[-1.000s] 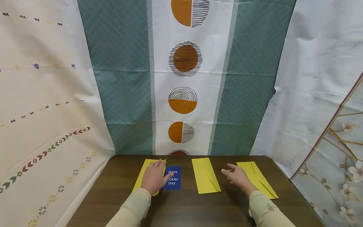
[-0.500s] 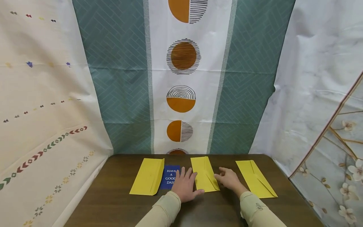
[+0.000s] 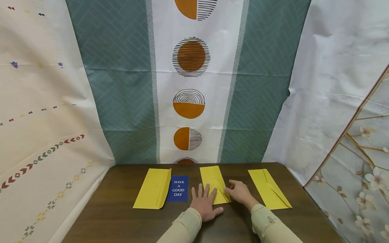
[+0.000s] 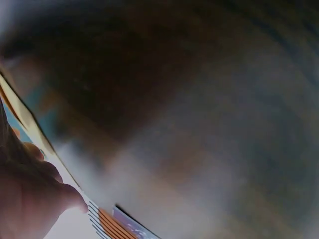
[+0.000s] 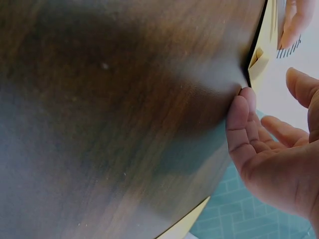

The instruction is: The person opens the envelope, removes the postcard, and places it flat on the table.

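My left hand [image 3: 206,204], fingers spread, lies over the lower left of the middle yellow envelope [image 3: 212,177]. My right hand [image 3: 241,194] is at that envelope's right edge, thumb toward the flap. In the right wrist view the right hand's fingers [image 5: 238,112] are loosely bent, their tips at the dark tabletop close to the envelope's corner [image 5: 258,59], with the thumb apart. My left hand [image 4: 32,199] also shows at the lower left of the left wrist view, where the tabletop is blurred. The envelope lies flat, its lower left covered by the left hand.
Another yellow envelope [image 3: 152,189] lies at the left, its right flap slightly raised. Beside it is a blue card [image 3: 178,189] reading HAVE A GOOD DAY. A third yellow envelope [image 3: 268,189] lies at the right of the dark wooden table [image 3: 121,222]. Patterned cloths [image 3: 121,101] hang behind.
My left hand has left the left envelope and card and crossed right onto the middle envelope. My right hand has shifted left to that envelope's edge. The camera view has turned slightly right.
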{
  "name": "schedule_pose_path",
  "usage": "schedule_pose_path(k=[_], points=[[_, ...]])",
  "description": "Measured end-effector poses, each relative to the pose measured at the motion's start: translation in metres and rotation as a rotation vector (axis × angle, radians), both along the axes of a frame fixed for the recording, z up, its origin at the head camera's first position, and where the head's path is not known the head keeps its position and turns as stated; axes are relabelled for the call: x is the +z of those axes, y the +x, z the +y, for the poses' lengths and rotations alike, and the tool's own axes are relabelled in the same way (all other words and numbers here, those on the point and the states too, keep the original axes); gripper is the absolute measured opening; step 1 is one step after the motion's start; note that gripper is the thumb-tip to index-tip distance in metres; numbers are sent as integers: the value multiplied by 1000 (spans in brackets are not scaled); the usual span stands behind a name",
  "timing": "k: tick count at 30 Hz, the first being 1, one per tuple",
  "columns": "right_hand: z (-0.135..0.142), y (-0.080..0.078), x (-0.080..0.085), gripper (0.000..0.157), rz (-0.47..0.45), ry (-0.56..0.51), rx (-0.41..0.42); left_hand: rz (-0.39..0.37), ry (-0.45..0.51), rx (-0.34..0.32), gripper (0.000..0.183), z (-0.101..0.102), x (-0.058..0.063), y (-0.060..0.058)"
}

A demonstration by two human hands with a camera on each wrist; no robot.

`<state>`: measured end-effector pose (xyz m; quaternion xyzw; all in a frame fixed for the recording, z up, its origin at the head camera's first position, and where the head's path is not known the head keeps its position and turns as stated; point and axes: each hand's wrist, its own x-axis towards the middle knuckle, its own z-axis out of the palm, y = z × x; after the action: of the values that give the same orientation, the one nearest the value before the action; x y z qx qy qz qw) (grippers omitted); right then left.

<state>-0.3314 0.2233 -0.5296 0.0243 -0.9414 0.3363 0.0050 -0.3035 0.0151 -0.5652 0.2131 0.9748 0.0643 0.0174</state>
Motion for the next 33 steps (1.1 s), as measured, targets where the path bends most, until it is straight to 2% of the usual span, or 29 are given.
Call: schedule_pose_path(k=[6, 12, 19, 22, 27, 33], points=[[-2, 2, 2, 61, -8, 12, 4, 23, -43, 1, 83, 1, -5, -1], [-3, 1, 1, 59, -5, 14, 3, -8, -37, -3, 80, 0, -7, -2], [1, 1, -2, 64, -24, 58, 16, 11, 17, -28, 83, 1, -32, -13], [0, 0, -4, 72, -33, 80, 37, 3, 46, -32, 84, 0, -30, -11], [-3, -1, -10, 83, -21, 124, 54, -18, 34, -31, 84, -2, -25, -10], [-9, 0, -13, 81, 9, 195, 60, -43, 30, -31, 84, -2, -24, -9]])
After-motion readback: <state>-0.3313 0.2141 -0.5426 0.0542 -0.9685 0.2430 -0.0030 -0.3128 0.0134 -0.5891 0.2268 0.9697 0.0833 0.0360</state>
